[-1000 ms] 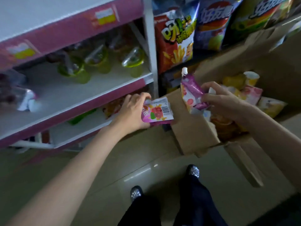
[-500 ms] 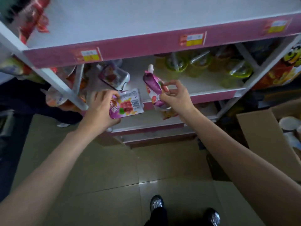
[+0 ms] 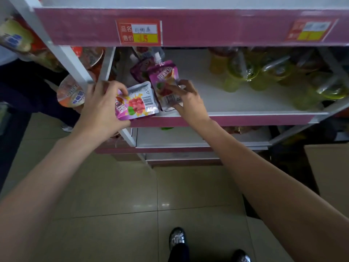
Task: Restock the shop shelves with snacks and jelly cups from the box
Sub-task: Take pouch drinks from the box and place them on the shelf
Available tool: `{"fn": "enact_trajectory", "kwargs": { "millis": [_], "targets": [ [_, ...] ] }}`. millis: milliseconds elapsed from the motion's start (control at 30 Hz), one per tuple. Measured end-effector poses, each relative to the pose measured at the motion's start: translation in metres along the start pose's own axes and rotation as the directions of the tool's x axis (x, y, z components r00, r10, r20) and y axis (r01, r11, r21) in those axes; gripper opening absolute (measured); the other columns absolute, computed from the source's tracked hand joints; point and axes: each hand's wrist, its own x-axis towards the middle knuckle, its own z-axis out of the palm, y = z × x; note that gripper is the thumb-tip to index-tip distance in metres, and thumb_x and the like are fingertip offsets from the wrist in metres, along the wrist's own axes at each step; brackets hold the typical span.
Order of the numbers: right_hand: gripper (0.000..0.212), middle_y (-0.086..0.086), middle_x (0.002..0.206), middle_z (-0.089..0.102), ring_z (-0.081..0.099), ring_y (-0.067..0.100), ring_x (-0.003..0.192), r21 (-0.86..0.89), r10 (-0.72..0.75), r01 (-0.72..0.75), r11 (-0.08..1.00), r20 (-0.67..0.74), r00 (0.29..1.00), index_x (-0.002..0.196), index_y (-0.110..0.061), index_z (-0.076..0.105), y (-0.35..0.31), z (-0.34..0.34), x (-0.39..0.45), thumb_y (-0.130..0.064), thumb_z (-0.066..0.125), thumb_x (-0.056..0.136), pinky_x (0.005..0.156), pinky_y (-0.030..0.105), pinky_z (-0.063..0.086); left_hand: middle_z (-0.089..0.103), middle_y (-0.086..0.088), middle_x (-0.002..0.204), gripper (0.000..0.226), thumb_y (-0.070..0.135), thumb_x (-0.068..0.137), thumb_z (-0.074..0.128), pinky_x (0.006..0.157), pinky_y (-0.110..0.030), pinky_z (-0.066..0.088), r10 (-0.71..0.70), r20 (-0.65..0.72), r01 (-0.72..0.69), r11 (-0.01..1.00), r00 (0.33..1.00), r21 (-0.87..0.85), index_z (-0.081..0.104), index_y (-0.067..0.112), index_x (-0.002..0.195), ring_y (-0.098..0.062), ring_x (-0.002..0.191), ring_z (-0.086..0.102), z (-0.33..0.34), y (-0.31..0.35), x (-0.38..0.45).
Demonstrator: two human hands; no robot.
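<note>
My left hand [image 3: 103, 108] grips a purple jelly pouch [image 3: 137, 103] printed with red fruit and a barcode, held flat at the front edge of the white middle shelf [image 3: 236, 103]. My right hand [image 3: 187, 99] pinches a second purple spouted pouch [image 3: 163, 80] and holds it upright on that shelf. A third purple pouch [image 3: 140, 70] stands just behind it. Green-yellow jelly cups [image 3: 245, 74] crowd the right part of the same shelf. Only a corner of the cardboard box [image 3: 328, 167] shows at the right edge.
The pink-fronted upper shelf [image 3: 207, 27] with price tags overhangs the hands. A white upright post [image 3: 71, 59] stands left of the pouches, with cup snacks [image 3: 70, 93] beyond it. Lower shelves [image 3: 198, 138] sit beneath. Tiled floor and my shoes [image 3: 177, 237] are below.
The view has swung from the box to the shelf. Both hands carried their pouches forward; the right pouch now stands on the middle shelf and the left pouch is at its front edge.
</note>
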Motion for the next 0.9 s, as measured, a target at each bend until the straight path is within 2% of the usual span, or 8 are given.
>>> {"fn": "enact_trajectory", "kwargs": {
  "millis": [233,367,433,500,567,700,833,900],
  "targets": [
    [0.055,0.011,0.143,0.035,0.041,0.034,0.125,-0.089,-0.019,0.017,0.996,-0.021,1.0,0.134,-0.03,0.049,-0.013,0.029,0.067,-0.002,0.056,0.088,0.096,0.041,0.046,0.041,-0.013,0.124,0.063,0.016,0.062,0.082,0.094,-0.035,0.026,-0.005,0.061,0.001,0.998,0.998,0.063,0.047,0.018,0.115,-0.028,0.119,0.029,-0.002,-0.001,0.01],
    [0.05,0.011,0.148,0.032,0.036,0.033,0.13,-0.034,-0.023,0.022,0.999,-0.012,1.0,0.131,-0.028,0.054,-0.007,0.013,0.07,-0.003,0.056,0.087,0.107,0.037,0.033,0.042,-0.013,0.123,0.063,0.015,0.062,0.081,0.092,-0.034,0.026,0.005,0.089,-0.012,0.997,0.996,0.075,0.047,0.016,0.114,-0.028,0.118,0.03,0.0,0.0,0.011],
    [0.049,0.008,0.148,0.032,0.033,0.027,0.134,0.186,0.013,-0.007,0.983,-0.034,0.999,0.133,-0.026,0.051,-0.011,-0.001,0.048,-0.011,0.061,0.087,0.111,0.032,0.028,0.044,-0.012,0.123,0.063,0.013,0.061,0.081,0.093,-0.034,0.027,0.038,0.09,-0.044,0.997,0.995,0.056,0.047,0.015,0.114,-0.027,0.119,0.029,0.001,-0.002,0.012],
    [0.061,0.003,0.144,0.04,0.039,0.016,0.129,0.45,-0.042,-0.018,0.893,0.125,0.991,0.137,-0.02,0.044,-0.023,-0.014,0.019,-0.026,0.07,0.083,0.109,0.027,0.031,0.045,-0.014,0.124,0.063,0.011,0.061,0.08,0.098,-0.036,0.025,0.095,0.101,-0.101,0.994,0.99,0.05,0.047,0.012,0.115,-0.027,0.123,0.026,0.0,-0.001,0.017],
    [0.073,0.004,0.14,0.043,0.044,0.009,0.117,0.402,-0.13,0.027,0.915,0.232,0.964,0.139,-0.018,0.038,-0.027,-0.015,-0.001,-0.03,0.075,0.077,0.102,0.022,0.038,0.047,-0.015,0.125,0.062,0.009,0.061,0.079,0.103,-0.038,0.023,0.181,0.101,-0.187,0.981,0.978,0.053,0.048,0.008,0.114,-0.028,0.127,0.025,-0.001,0.001,0.026],
    [0.069,0.013,0.135,0.042,0.051,0.024,0.114,0.314,-0.031,0.023,0.949,0.022,0.999,0.137,-0.016,0.042,-0.027,0.001,0.004,-0.016,0.075,0.076,0.094,0.037,0.05,0.048,-0.017,0.128,0.05,0.008,0.066,0.07,0.107,-0.046,0.025,0.337,0.048,-0.339,0.916,0.94,0.216,0.051,0.002,0.113,-0.033,0.129,0.031,0.004,-0.001,0.052],
    [0.062,0.018,0.131,0.041,0.04,0.032,0.118,0.174,0.09,-0.079,0.982,-0.054,0.994,0.138,-0.014,0.042,-0.045,0.039,0.007,-0.019,0.068,0.083,0.102,0.041,0.038,-0.006,-0.007,0.157,0.077,-0.008,0.078,0.057,0.115,-0.049,0.003,0.078,0.119,-0.125,0.873,0.99,0.471,0.024,0.012,0.144,-0.028,0.143,-0.014,0.026,0.007,0.057],
    [0.059,0.017,0.127,0.044,0.04,0.032,0.114,0.105,0.112,-0.101,0.989,-0.112,0.987,0.136,-0.013,0.044,-0.047,0.051,0.005,-0.022,0.068,0.083,0.098,0.04,0.037,-0.018,-0.004,0.155,0.082,-0.004,0.081,0.058,0.116,-0.049,0.006,-0.031,0.173,-0.046,0.905,0.984,0.423,0.014,0.015,0.148,-0.031,0.142,-0.014,0.044,0.012,0.044]
  ]
}}
